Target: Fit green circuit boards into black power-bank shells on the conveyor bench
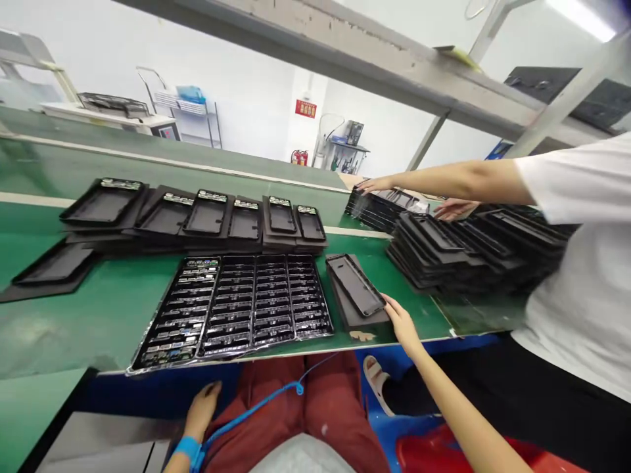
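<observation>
My right hand [401, 322] pinches the near right corner of a black plastic casing [355, 284]. This shallow rectangular shell lies tilted over a dark foam sheet [348, 314] on the green bench. Left of it is a black divided tray [266, 338] with several narrow slots; small circuit boards [190, 310] stand in its left column. My left hand [203, 408] hangs below the bench edge by my left thigh, a blue wrist strap [188, 448] behind it. Its fingers are curled together, and whatever they may hold is hidden.
Casings with green circuit boards [204, 213] lie on dark sheets behind the tray. Another casing [52, 263] lies far left. A co-worker's hands [451, 209] are over stacked trays [377, 209] and piled casings [438, 253] at right. A shelf beam [345, 36] crosses overhead.
</observation>
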Motion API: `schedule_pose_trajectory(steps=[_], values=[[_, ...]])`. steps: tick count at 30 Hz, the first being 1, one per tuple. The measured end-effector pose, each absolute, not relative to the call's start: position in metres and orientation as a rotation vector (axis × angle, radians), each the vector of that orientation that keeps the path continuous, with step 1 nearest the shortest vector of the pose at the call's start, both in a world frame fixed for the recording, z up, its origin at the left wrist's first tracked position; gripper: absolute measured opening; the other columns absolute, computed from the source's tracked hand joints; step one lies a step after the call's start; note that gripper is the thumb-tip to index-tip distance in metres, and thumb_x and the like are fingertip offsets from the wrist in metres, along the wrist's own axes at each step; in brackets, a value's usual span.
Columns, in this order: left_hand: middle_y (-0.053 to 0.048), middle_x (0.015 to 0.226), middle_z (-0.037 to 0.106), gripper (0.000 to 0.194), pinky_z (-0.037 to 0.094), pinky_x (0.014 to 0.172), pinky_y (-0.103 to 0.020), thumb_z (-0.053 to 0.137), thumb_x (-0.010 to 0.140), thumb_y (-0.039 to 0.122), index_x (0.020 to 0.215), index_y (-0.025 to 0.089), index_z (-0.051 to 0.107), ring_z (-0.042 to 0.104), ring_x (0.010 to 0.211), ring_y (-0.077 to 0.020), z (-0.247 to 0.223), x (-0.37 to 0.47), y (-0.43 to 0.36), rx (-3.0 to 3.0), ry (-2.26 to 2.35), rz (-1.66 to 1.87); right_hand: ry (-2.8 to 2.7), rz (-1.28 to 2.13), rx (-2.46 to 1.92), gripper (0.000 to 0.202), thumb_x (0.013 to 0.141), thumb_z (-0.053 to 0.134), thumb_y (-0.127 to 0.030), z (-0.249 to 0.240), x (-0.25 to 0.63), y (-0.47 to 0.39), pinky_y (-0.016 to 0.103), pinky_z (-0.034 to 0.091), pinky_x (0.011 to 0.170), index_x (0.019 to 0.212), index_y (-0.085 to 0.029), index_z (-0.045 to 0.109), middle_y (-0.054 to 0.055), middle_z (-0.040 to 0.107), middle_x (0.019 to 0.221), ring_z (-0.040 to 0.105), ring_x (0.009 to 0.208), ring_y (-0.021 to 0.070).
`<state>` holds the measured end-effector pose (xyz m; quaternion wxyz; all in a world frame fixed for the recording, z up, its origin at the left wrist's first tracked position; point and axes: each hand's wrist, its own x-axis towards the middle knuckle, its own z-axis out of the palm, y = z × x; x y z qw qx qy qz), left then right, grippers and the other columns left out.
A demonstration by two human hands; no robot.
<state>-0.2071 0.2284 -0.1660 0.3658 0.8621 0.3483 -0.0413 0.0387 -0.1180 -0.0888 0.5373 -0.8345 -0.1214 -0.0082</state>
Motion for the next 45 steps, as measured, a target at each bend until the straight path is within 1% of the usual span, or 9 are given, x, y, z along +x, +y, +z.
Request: schedule_pose_trajectory(steps=[7,10,14,19,28,31,35,39,45], values=[[0.001,0.065,0.063,0.037,0.049,0.064,-0.030,0.041,0.090,0.040,0.069,0.017,0.061,0.061,0.064,-0.0142,-0.095,-0.193,0.164,2.458,0.208,-0.075,-0.256,0.191,-1.550,0.043,0.090,0.044,-0.047,-0.065,0.027,-0.086,0.050,0.039,0.096,0.123,-0.019,0.049,0.010,0.052,0.128,0.052,0.112,0.0243],[-0.005,0.106,0.067,0.031,0.042,0.092,-0.037,0.041,0.088,0.041,0.098,0.024,0.065,0.058,0.103,-0.0217,-0.056,-0.177,0.134,2.565,-0.003,0.143,-0.230,0.269,-1.434,0.052,0.089,0.040,-0.054,-0.061,0.028,-0.083,0.051,0.034,0.101,0.127,-0.019,0.047,0.011,0.052,0.130,0.051,0.116,0.0247],[-0.012,0.146,0.035,0.062,0.009,0.102,-0.068,0.058,0.077,0.041,0.134,0.024,0.042,0.021,0.135,-0.0403,-0.043,-0.131,0.130,2.759,0.084,0.314,-0.218,0.318,-1.346,0.055,0.079,0.056,-0.055,-0.061,0.030,-0.083,0.045,0.027,0.108,0.126,-0.027,0.051,0.004,0.055,0.131,0.045,0.124,0.0246],[-0.007,0.146,0.034,0.047,0.017,0.097,-0.072,0.053,0.083,0.028,0.130,0.028,0.048,0.030,0.131,-0.0429,-0.057,-0.122,0.147,2.899,0.171,0.309,-0.181,0.322,-1.310,0.053,0.073,0.065,-0.051,-0.060,0.027,-0.078,0.043,0.026,0.109,0.121,-0.031,0.056,-0.002,0.054,0.131,0.041,0.128,0.0257],[0.003,0.144,0.037,0.051,0.018,0.103,-0.064,0.057,0.078,0.037,0.128,0.040,0.046,0.028,0.133,-0.0378,-0.057,-0.153,0.192,2.797,0.184,0.231,-0.127,0.294,-1.367,0.058,0.077,0.060,-0.052,-0.056,-0.010,-0.036,0.039,0.024,0.110,0.130,-0.031,0.047,-0.002,0.042,0.141,0.034,0.132,0.0220],[0.001,0.144,0.039,0.050,0.012,0.108,-0.061,0.051,0.080,0.047,0.128,0.034,0.048,0.024,0.136,-0.0330,-0.048,-0.147,0.185,2.664,0.213,0.240,-0.125,0.297,-1.428,0.059,0.079,0.057,-0.051,-0.057,-0.014,-0.030,0.040,0.024,0.110,0.133,-0.031,0.043,-0.001,0.039,0.143,0.032,0.133,0.0215],[-0.007,0.142,0.043,0.054,0.029,0.108,-0.045,0.031,0.089,0.049,0.134,0.022,0.042,0.035,0.132,-0.0231,-0.028,-0.113,0.161,2.406,0.314,0.273,-0.144,0.285,-1.561,0.060,0.077,0.059,-0.052,-0.053,-0.005,-0.032,0.044,0.019,0.111,0.132,-0.032,0.044,0.000,0.037,0.145,0.026,0.136,0.0234],[-0.011,0.117,0.061,0.051,0.046,0.089,-0.044,0.041,0.086,0.051,0.121,0.017,0.053,0.058,0.104,-0.0233,-0.018,-0.069,0.144,2.181,0.362,0.235,-0.192,0.256,-1.704,0.061,0.076,0.061,-0.050,-0.046,0.005,-0.028,0.044,0.013,0.113,0.131,-0.030,0.045,0.002,0.034,0.146,0.021,0.137,0.0231],[-0.010,0.114,0.059,0.041,0.045,0.089,-0.042,0.047,0.084,0.043,0.116,0.018,0.047,0.057,0.104,-0.0237,-0.015,-0.054,0.126,1.884,0.371,0.269,-0.247,0.282,-1.808,0.069,0.077,0.059,-0.045,-0.042,-0.001,-0.019,0.043,0.013,0.113,0.138,-0.022,0.035,0.007,0.026,0.149,0.019,0.138,0.0228]])
